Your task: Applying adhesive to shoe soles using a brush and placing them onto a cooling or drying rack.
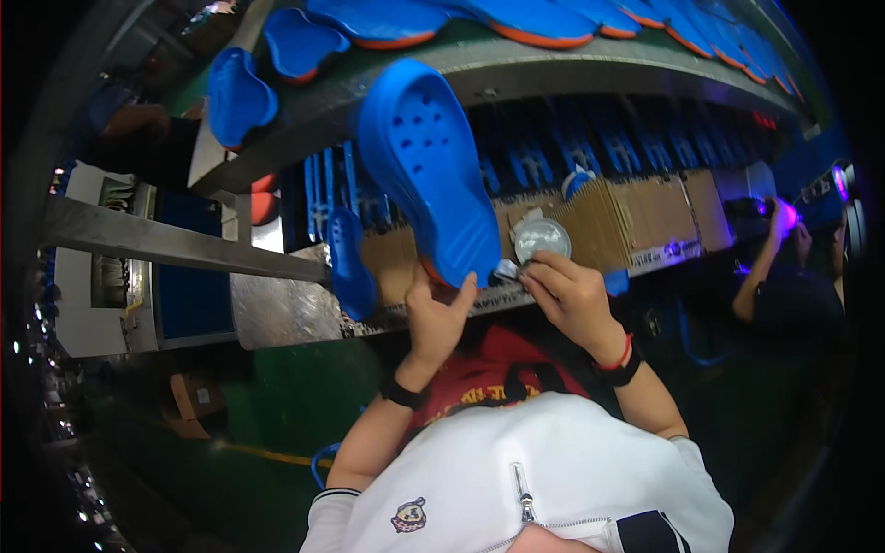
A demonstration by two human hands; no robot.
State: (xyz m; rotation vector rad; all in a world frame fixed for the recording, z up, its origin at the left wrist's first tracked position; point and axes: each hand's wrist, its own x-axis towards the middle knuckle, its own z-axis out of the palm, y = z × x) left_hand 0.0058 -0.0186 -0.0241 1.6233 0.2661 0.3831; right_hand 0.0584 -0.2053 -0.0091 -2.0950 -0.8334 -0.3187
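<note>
My left hand [436, 318] is closed round the near end of a blue shoe sole [429, 166]. That sole is tilted up, its far end showing a group of small holes and its near end ridged. Fingers bent in a pinch, my right hand [573, 300] is beside the same near end, at a small whitish scrap [506, 269] whose kind I cannot make out. Just beyond my right fingers is a round, shallow container [542, 239] with something pale in it. Another blue sole [350, 265] leans at the bench edge, left of my left hand.
Blue soles with orange edges [539, 20] line the metal-edged shelf [590, 66] above. Cardboard [656, 212] covers the bench. At the left, a metal bar [184, 241] crosses the view. On the right, another person's hand [784, 217] is near a purple light.
</note>
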